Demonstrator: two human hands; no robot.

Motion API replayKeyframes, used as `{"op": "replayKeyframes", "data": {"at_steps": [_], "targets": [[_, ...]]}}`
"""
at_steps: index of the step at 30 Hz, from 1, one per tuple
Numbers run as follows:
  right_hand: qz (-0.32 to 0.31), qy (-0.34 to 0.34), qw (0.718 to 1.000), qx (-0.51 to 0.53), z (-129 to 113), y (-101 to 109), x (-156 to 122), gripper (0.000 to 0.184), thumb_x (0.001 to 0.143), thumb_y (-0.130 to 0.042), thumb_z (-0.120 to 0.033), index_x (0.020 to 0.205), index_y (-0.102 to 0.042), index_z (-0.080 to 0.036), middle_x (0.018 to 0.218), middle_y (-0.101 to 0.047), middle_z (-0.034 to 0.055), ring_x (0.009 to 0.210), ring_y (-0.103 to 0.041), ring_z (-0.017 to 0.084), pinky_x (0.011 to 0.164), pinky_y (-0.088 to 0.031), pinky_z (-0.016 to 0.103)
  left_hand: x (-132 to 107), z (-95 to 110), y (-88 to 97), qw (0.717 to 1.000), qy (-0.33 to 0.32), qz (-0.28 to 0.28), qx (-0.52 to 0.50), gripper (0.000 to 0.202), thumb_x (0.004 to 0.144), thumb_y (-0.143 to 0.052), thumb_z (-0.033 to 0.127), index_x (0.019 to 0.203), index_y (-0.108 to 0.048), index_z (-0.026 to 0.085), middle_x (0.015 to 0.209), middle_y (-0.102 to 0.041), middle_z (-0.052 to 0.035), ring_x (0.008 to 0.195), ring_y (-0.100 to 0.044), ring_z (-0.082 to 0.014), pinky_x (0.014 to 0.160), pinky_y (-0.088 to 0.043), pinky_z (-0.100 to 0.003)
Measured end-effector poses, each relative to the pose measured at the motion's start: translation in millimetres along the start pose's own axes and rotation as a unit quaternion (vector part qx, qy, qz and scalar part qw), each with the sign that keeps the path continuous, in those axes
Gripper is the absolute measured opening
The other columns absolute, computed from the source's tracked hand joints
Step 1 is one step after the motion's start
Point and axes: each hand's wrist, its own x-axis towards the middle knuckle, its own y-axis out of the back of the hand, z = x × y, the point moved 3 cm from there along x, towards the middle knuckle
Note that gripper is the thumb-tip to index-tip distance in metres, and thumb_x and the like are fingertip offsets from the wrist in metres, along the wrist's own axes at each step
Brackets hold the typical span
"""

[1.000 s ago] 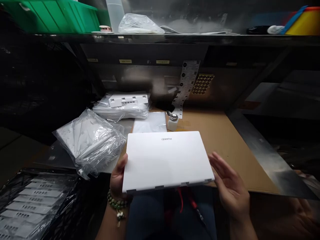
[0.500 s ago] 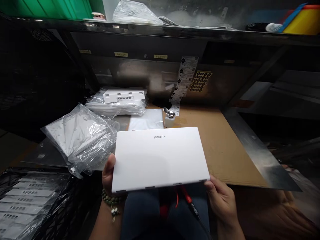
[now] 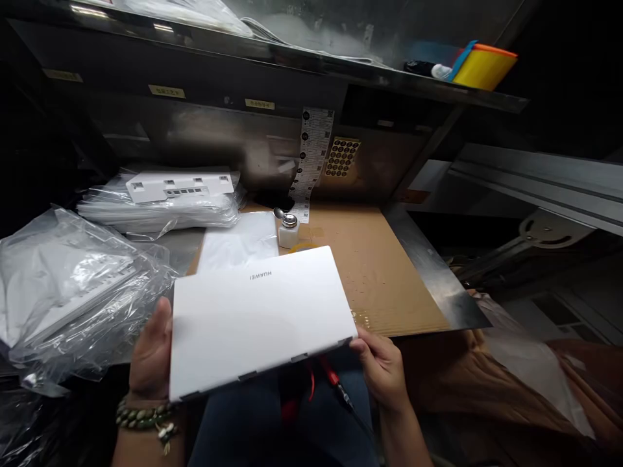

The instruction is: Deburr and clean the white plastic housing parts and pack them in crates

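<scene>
A white panel marked HUAWEI (image 3: 257,318), with dark notches along its near edge, is held tilted above my lap. The lettering appears upside down to me. At its left edge is my left hand (image 3: 152,353), its thumb up along the side and the other fingers hidden behind or under the panel. Pinching the near right corner is my right hand (image 3: 382,366). Just beyond the panel lie a flat white sheet in plastic (image 3: 238,240) and a small dispenser bottle with a metal top (image 3: 289,232).
Plastic-wrapped white parts (image 3: 160,201) and another bagged stack (image 3: 63,279) are on the left. A cardboard sheet (image 3: 389,285) covers the bench. Label strips (image 3: 311,155) and round stickers (image 3: 342,157) hang at the back. A shelf (image 3: 292,58) crosses above; a red-handled cable (image 3: 335,379) hangs below.
The view has turned to the right, so the bench items sit further left. The panel, still between both hands, has tilted with its right side higher.
</scene>
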Motion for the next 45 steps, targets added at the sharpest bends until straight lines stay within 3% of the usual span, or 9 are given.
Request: {"op": "replayKeyframes", "data": {"at_steps": [6,10,19,26,29,33,35,38,45], "targets": [[-0.081,-0.024,0.996,-0.017,10.2,7.9,10.4,0.045,0.099,-0.063,-0.033,0.143,-0.059,-0.038,0.148,-0.06,0.002,0.142,-0.052,0.027,0.119,-0.044,0.045,-5.6,33.3,-10.7,0.951,-0.196,0.024,0.239,0.026,0.077,-0.084,0.04,0.094,-0.08,0.02,0.082,-0.081,-0.0005,0.08,-0.076,-0.0228,0.067,-0.064,-0.025],[-0.042,-0.031,0.999,0.008,3.4,5.2,26.1,0.049,0.097,-0.065,-0.032,0.145,-0.056,-0.038,0.147,-0.062,0.0007,0.141,-0.053,0.024,0.12,-0.043,0.044,-18.6,41.0,-18.3,0.856,-0.322,-0.068,0.398,0.014,0.081,-0.08,0.035,0.089,-0.084,0.024,0.092,-0.082,-0.0008,0.087,-0.076,-0.0212,0.085,-0.062,-0.024],[-0.031,0.0,0.999,0.013,0.7,-0.9,40.0,0.027,0.1,-0.061,-0.025,0.123,-0.072,-0.034,0.125,-0.075,0.001,0.12,-0.069,0.021,0.107,-0.055,0.036,-21.8,39.5,-42.9,0.827,-0.37,-0.158,0.392,0.014,0.083,-0.075,0.034,0.087,-0.085,0.025,0.089,-0.082,-0.0098,0.087,-0.079,-0.0329,0.083,-0.065,-0.043],[-0.032,-0.011,0.999,0.017,27.1,-1.6,30.7,0.025,0.101,-0.058,-0.025,0.121,-0.071,-0.03,0.126,-0.074,0.0044,0.122,-0.068,0.024,0.109,-0.053,0.038,-20.2,36.5,-43.2,0.852,-0.313,-0.201,0.368,0.013,0.085,-0.077,0.027,0.095,-0.084,0.023,0.096,-0.082,-0.0134,0.095,-0.077,-0.034,0.098,-0.058,-0.05],[-0.014,0.002,0.999,0.04,34.4,-4.5,27.1,0.022,0.1,-0.058,-0.023,0.116,-0.071,-0.03,0.124,-0.075,0.0053,0.121,-0.069,0.027,0.106,-0.056,0.041,-20.7,30.2,-42.9,0.86,-0.312,-0.22,0.338,0.031,0.086,-0.075,0.05,0.09,-0.085,0.021,0.095,-0.081,-0.0146,0.109,-0.072,-0.0379,0.118,-0.038,-0.059],[-0.027,0.109,0.992,0.064,27.7,-11.7,24.4,0.024,0.1,-0.056,-0.024,0.117,-0.07,-0.032,0.124,-0.075,0.0067,0.12,-0.07,0.034,0.102,-0.058,0.055,-15.3,19.7,-35.7,0.962,-0.257,-0.045,0.077,0.069,0.087,-0.044,0.082,0.097,-0.081,0.025,0.134,-0.07,-0.01,0.147,-0.043,-0.0347,0.127,-0.02,-0.056],[-0.063,0.184,0.979,0.054,17.1,-16.5,27.0,0.029,0.101,-0.053,-0.025,0.125,-0.067,-0.033,0.132,-0.071,0.0077,0.124,-0.067,0.035,0.101,-0.057,0.06,-12.8,12.0,-28.9,0.988,-0.15,0.006,-0.045,0.06,0.094,-0.044,0.072,0.116,-0.075,0.026,0.143,-0.065,-0.0079,0.15,-0.039,-0.0305,0.126,-0.025,-0.053],[-0.173,0.26,0.95,-0.012,3.5,-26.2,42.8,0.039,0.102,-0.047,-0.018,0.134,-0.063,-0.033,0.143,-0.064,0.008,0.134,-0.06,0.031,0.106,-0.054,0.057,-14.4,14.3,-17.3,0.992,-0.049,-0.087,-0.071,0.05,0.091,-0.058,0.05,0.127,-0.07,0.018,0.133,-0.07,-0.0142,0.144,-0.047,-0.0366,0.121,-0.036,-0.056],[-0.222,0.155,0.918,-0.291,48.2,-48.5,154.0,0.024,0.099,-0.058,-0.026,0.113,-0.077,-0.025,0.114,-0.077,0.0085,0.108,-0.07,0.027,0.096,-0.057,0.047,-33.2,47.5,4.9,0.979,-0.123,-0.078,-0.141,0.065,0.076,-0.065,0.028,0.141,-0.06,0.03,0.121,-0.077,-0.0024,0.133,-0.057,-0.042,0.109,-0.049,-0.064]]}}
